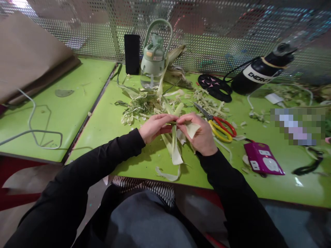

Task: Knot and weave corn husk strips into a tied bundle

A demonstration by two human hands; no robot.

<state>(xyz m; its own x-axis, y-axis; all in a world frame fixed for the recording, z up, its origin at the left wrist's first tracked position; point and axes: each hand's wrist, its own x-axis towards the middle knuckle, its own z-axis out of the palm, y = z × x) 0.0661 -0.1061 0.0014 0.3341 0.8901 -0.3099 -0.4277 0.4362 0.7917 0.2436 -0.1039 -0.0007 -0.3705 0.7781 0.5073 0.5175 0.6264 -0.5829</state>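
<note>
Over the near middle of the green bench (98,144), both hands meet at a bundle of pale husk strips (177,155). The left hand (156,128) is held nearly flat, its fingers stretched rightward so that the tips reach the bundle; how firmly they grip it I cannot tell. The right hand (201,135) is curled, thumb and forefinger pinched on the strips, with a broad pale leaf piece (192,129) jutting out against it. Loose ends of the bundle hang toward the bench's near edge, where a curled strip (169,177) lies. Beyond the hands spreads a heap of shredded husk (143,105), and near the right hand rest scissors (212,119) with one red handle and one yellow. Farther back, a pale green bottle (152,63) stands just beside an upright black slab (132,54); off to the right are a purple socket block (262,162) and a tilted black bottle (257,74).
</note>
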